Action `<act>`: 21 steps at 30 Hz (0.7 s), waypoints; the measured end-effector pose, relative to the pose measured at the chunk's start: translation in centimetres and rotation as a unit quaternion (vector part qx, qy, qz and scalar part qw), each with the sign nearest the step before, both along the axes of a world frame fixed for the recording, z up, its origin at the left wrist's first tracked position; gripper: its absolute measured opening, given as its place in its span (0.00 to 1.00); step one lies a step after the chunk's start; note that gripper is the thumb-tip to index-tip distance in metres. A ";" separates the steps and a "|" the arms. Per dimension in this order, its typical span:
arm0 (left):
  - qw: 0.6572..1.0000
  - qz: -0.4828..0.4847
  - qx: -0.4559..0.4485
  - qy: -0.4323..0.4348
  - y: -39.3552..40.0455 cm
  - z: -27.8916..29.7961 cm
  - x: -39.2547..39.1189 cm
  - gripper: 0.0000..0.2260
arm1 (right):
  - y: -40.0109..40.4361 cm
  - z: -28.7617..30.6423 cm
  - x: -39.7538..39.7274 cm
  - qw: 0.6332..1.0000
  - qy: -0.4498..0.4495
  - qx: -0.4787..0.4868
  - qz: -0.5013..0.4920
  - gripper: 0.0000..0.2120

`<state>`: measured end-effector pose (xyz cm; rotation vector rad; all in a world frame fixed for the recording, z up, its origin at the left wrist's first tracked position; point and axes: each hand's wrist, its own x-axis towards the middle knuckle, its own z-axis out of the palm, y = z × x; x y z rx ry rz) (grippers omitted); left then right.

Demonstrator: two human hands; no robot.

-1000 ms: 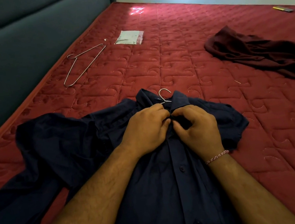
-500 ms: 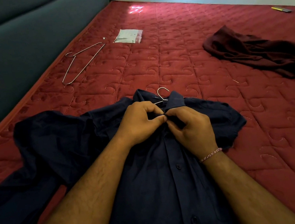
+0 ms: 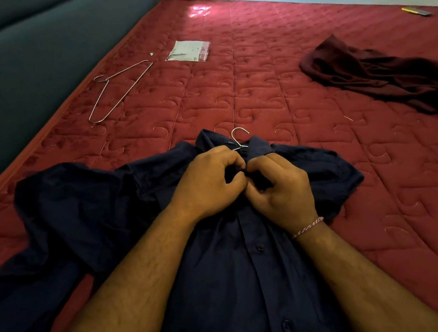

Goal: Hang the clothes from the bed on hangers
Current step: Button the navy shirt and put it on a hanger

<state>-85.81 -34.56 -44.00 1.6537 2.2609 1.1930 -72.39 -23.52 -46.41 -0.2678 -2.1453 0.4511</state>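
A navy button-up shirt [image 3: 224,275] lies front-up on the red mattress [image 3: 257,92], with the metal hook of a hanger [image 3: 239,137] poking out of its collar. My left hand [image 3: 209,184] and my right hand [image 3: 280,187] meet just below the collar, and both pinch the shirt's front placket at its top button. A dark maroon garment [image 3: 388,76] lies crumpled at the right. A spare wire hanger [image 3: 118,91] rests at the far left near the headboard.
A grey padded headboard [image 3: 10,84] runs along the left edge of the bed. A small clear plastic packet [image 3: 188,51] lies beyond the spare hanger. A yellow and grey object [image 3: 416,11] sits at the far right by the white wall.
Both hands have stayed at the collar and shifted their fingers slightly on the placket. The view has moved a little closer. The shirt and hangers have not moved.
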 end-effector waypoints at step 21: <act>0.997 0.033 0.032 0.059 0.7 -0.7 0.6 0.11 | 0.1 0.4 -0.3 0.981 0.017 -0.190 -0.034 0.08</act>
